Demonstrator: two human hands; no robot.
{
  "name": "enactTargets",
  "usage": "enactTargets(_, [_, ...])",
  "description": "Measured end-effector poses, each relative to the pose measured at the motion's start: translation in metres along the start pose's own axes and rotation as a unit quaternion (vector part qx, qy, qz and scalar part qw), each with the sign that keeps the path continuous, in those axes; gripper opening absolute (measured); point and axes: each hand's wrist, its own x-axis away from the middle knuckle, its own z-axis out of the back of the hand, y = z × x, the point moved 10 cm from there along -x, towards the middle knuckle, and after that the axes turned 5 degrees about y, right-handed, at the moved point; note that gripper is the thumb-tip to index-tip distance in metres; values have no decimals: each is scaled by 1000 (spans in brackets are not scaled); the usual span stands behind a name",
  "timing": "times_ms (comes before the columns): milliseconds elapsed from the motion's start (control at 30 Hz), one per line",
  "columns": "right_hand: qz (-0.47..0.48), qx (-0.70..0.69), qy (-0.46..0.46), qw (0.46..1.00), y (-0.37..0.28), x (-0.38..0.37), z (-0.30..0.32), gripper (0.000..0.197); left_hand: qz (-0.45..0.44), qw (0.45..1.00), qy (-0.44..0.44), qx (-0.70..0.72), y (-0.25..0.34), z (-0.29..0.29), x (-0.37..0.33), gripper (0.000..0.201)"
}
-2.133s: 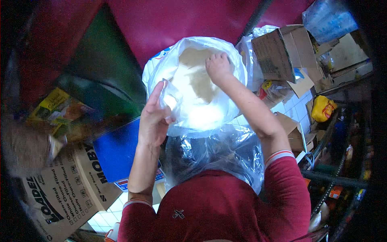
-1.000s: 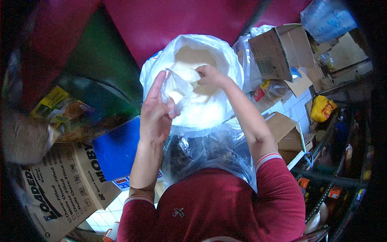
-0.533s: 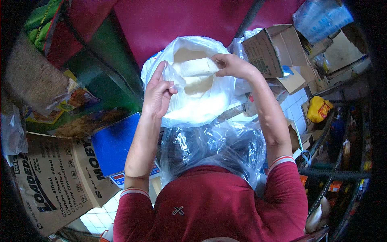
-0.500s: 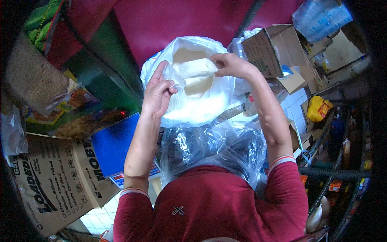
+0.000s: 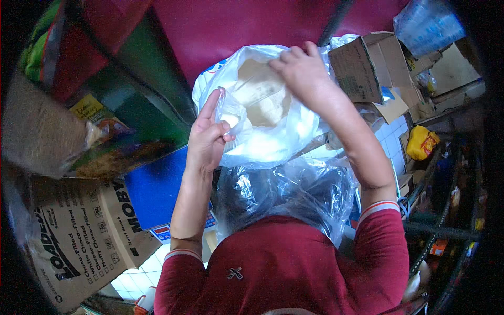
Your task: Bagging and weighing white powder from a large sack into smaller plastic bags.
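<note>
A large white plastic bag (image 5: 262, 155) stands wide open in front of me, with pale beige powder (image 5: 252, 71) inside. At its left rim my left hand (image 5: 206, 137) pinches a small clear plastic bag (image 5: 233, 113) between thumb and fingers, its forefinger stretched up along the plastic. Whitish contents show through this small bag. My right hand (image 5: 305, 73) is above the far right rim of the large bag, its fingers curled and slightly blurred. A translucent, smeared shape lies below its fingertips; I cannot tell what it is.
Clear plastic sheeting (image 5: 283, 191) covers my lap. Left of me are a blue-topped scale (image 5: 155, 186) and a printed cardboard box (image 5: 79, 236). At the right stand an open carton (image 5: 354, 71), a yellow package (image 5: 421, 143) and a dark metal rack (image 5: 441, 228).
My right hand has risen from inside the bag's opening to above its far rim, turning knuckles up. The pale shape between the hands has dropped or spread. My left hand keeps its pinch.
</note>
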Motion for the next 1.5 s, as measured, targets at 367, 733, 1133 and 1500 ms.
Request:
enactTargets(367, [-225, 15, -220, 949, 44, -19, -230, 28, 39, 996, 73, 38, -18, 14, 10, 74])
enactTargets(733, [-65, -248, -229, 939, -62, -69, -302, 35, 81, 994, 35, 70, -15, 5, -1, 72])
enactTargets(1133, [-150, -469, -194, 848, -29, -11, -257, 48, 46, 999, 14, -14, -5, -19, -6, 72])
enactTargets(1500, [-149, -451, -195, 858, 44, 56, -122, 48, -21, 1000, -7, -9, 6, -27, -19, 71])
